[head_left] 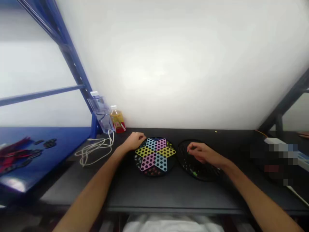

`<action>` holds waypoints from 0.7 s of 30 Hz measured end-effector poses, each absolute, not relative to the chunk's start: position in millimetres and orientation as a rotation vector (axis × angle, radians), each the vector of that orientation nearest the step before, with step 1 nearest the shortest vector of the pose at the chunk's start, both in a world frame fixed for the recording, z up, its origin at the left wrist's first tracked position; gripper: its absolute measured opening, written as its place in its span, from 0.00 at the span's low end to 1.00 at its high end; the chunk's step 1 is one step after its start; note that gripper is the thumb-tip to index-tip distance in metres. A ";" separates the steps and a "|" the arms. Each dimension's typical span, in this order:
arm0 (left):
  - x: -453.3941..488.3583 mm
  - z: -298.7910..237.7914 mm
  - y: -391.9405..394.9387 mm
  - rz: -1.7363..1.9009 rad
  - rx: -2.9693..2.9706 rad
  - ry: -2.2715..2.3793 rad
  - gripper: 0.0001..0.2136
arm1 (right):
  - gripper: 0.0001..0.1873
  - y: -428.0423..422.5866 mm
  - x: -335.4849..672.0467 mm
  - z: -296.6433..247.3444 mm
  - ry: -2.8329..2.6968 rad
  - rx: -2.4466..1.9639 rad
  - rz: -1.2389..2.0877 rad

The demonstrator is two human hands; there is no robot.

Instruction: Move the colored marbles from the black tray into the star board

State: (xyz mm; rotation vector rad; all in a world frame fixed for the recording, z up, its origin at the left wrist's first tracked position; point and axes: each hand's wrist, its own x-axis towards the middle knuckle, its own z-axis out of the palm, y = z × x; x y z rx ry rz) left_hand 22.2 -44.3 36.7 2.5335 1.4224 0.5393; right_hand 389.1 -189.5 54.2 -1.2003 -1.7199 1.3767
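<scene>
A round Chinese checkers board (pixel 154 154) lies on the black table, with a star of yellow, pink and blue points full of dark holes. Around the star, small coloured pieces sit in its rim compartments. My left hand (pixel 135 141) is at the board's upper left rim, fingers curled against the edge. To the right lies a black round tray (pixel 185 164) holding small pieces, among them a green one (pixel 195 173). Over this tray hovers my right hand (pixel 201 152), its thumb and fingers pinched together. Whatever is between those fingertips is too small to make out.
A white cable (pixel 98 149) lies coiled left of my left arm. Behind it stand a clear plastic container (pixel 102 112) and a bottle of yellow liquid (pixel 117 119). A blue table (pixel 60 141) with red and black items adjoins. A white box (pixel 277 141) is far right.
</scene>
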 end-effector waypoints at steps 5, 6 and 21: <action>24.3 35.6 -43.3 0.527 2.572 1.427 0.17 | 0.11 -178.4 403.6 45.9 -1.093 -0.887 1.572; 24.4 35.1 -42.9 0.516 2.571 1.432 0.17 | 0.11 -177.9 404.0 45.5 -1.049 -0.850 1.572; 27.5 33.8 -42.5 0.452 2.581 1.484 0.16 | 0.21 -192.6 394.7 58.7 -2.250 -1.327 1.012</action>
